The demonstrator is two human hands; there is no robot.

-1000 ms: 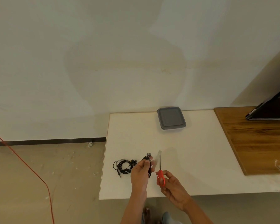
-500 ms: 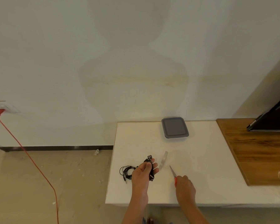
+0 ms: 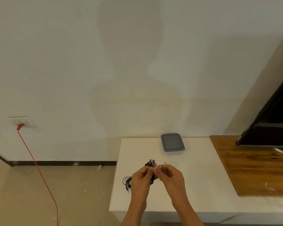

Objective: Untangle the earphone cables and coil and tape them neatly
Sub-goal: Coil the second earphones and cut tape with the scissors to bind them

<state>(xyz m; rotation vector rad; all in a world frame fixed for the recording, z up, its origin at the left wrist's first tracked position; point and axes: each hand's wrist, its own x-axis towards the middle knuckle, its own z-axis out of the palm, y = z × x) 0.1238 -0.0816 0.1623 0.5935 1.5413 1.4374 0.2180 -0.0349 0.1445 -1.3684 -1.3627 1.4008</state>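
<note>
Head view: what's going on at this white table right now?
A person is bundling earphones over a white table. The left hand grips a coiled black earphone set, earbuds sticking out on top. The right hand pinches a clear tape strip right beside it, apparently to wrap the coil. A second earphone set lies loosely coiled on the table, left of the hands. A grey lidded container sits by the wall.
</note>
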